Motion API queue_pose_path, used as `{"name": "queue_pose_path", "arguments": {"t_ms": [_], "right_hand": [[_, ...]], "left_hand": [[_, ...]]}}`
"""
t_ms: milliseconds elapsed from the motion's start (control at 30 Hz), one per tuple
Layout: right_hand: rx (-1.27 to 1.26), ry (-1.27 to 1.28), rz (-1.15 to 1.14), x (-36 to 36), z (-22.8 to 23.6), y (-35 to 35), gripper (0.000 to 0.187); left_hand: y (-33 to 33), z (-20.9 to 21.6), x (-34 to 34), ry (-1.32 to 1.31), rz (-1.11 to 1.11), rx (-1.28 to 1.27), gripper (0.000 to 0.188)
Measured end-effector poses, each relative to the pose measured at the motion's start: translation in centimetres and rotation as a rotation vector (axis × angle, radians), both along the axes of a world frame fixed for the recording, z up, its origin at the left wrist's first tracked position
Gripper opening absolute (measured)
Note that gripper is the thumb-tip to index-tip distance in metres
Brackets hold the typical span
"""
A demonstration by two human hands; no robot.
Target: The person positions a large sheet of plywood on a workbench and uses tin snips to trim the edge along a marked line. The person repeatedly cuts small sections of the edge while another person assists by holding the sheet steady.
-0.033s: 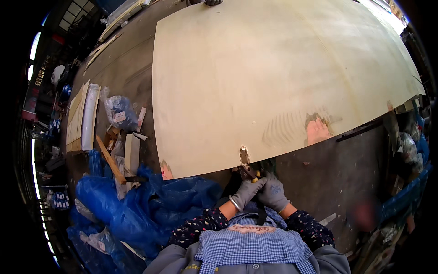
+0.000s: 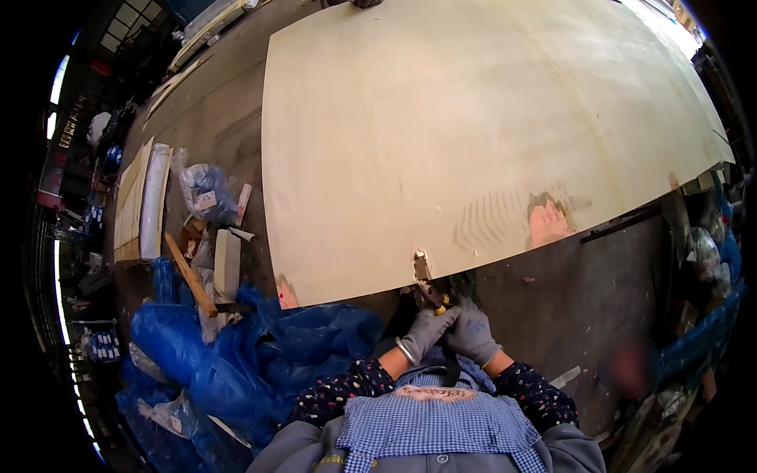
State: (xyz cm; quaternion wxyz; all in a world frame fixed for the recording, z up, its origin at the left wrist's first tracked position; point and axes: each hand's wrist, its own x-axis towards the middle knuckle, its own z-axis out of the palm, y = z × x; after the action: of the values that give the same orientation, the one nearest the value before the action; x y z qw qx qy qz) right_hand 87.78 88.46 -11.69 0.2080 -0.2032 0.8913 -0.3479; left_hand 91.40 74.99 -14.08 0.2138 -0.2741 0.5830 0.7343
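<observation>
A large pale plywood sheet (image 2: 441,134) lies in front of me, its near edge just beyond my hands. That edge has a small damaged patch (image 2: 422,266) showing a dark, rough surface with lifted bits. Just below it is a dark hand tool with a yellow handle (image 2: 441,308); its exact kind is unclear. My left hand (image 2: 426,333), in a grey glove, is closed on the tool. Close beside it, my gloved right hand (image 2: 471,329) has bent fingers against the handle area, the fingertips partly hidden.
Crumpled blue plastic sheeting (image 2: 205,355) covers the floor at left, near a wooden stick (image 2: 191,276) and a bagged bundle (image 2: 209,193). A dark-gloved hand of another person (image 2: 367,3) rests at the sheet's far edge. More plastic waste (image 2: 706,252) lies at right.
</observation>
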Motion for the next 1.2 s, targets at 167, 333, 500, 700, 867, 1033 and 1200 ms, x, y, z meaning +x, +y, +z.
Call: {"name": "queue_pose_path", "arguments": {"t_ms": [167,333,500,700,867,1033,1200], "right_hand": [[-0.035,-0.253,0.081,1.3,3.3,1.4,0.086],[-0.043,-0.372,0.166,0.8,4.0,2.4,0.092],[0.051,-0.421,0.24,-1.0,6.3,1.7,0.093],[-0.227,-0.561,0.145,-0.8,5.6,0.1,0.093],[-0.099,-0.68,0.105,-1.7,8.4,-1.6,0.093],[-0.112,-0.805,0.111,-0.6,6.6,-0.4,0.094],[-0.181,-0.725,0.09,0.3,7.4,-0.6,0.093]], "left_hand": [[-1.0,2.3,1.8,0.026,-0.237,-0.258,0.041],[-0.7,5.6,0.1,0.004,-0.086,-0.103,0.036],[-2.6,8.9,-0.8,0.055,-0.137,-0.095,0.037],[-4.4,8.1,-0.9,0.048,-0.041,0.053,0.037],[-7.8,5.1,-2.1,0.265,0.329,0.081,0.034],[-9.4,5.0,-3.3,0.177,0.753,0.48,0.028],[-8.7,6.8,-3.4,0.183,0.772,0.283,0.027]]}}
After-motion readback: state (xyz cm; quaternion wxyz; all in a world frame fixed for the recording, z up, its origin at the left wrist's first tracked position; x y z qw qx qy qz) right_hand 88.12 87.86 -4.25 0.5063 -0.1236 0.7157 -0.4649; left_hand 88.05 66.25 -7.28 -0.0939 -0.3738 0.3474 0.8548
